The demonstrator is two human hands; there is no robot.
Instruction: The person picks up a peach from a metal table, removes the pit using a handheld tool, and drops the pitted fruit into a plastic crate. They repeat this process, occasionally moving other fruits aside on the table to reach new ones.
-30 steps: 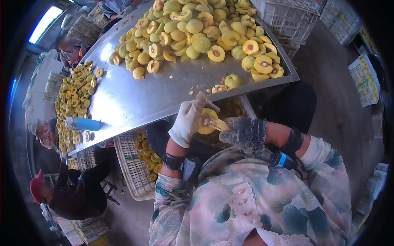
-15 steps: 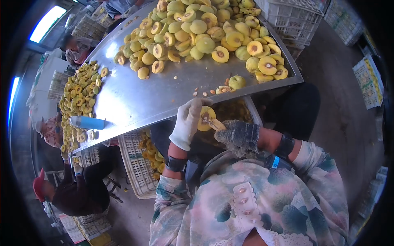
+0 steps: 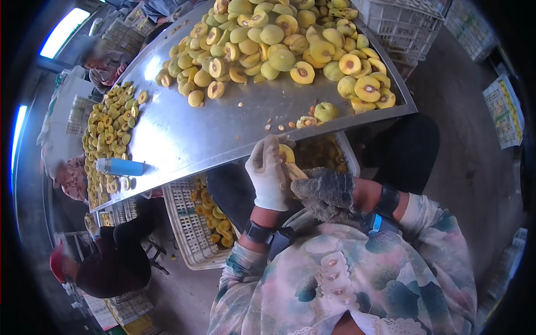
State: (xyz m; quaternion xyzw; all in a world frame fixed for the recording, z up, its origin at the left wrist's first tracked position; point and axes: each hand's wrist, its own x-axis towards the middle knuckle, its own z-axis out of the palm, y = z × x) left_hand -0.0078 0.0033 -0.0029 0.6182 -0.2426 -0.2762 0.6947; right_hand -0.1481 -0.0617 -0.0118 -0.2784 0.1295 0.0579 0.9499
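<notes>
My left hand (image 3: pixel 267 174), in a white glove, is closed around a yellow peach half (image 3: pixel 287 154) just below the table edge. My right hand (image 3: pixel 324 192), in a dark, worn glove, grips a small pitting tool with a pale shaft (image 3: pixel 297 172). The tool's tip meets the fruit, but the contact point is hidden by the fingers. Beyond my hands, a whole greenish peach (image 3: pixel 326 111) and several small brown kernels lie near the edge of the metal table (image 3: pixel 201 131).
A large heap of halved peaches (image 3: pixel 268 50) covers the far part of the table. A blue bottle (image 3: pixel 120 167) stands by another heap at left. Below the table are a white crate (image 3: pixel 187 234) and a bin of fruit (image 3: pixel 324 152). Co-workers sit at left; stacked crates (image 3: pixel 399 28) stand at right.
My left hand has turned and moved slightly right, so the peach half's cut face is now mostly covered. My right hand stays close with the tool against the fruit.
</notes>
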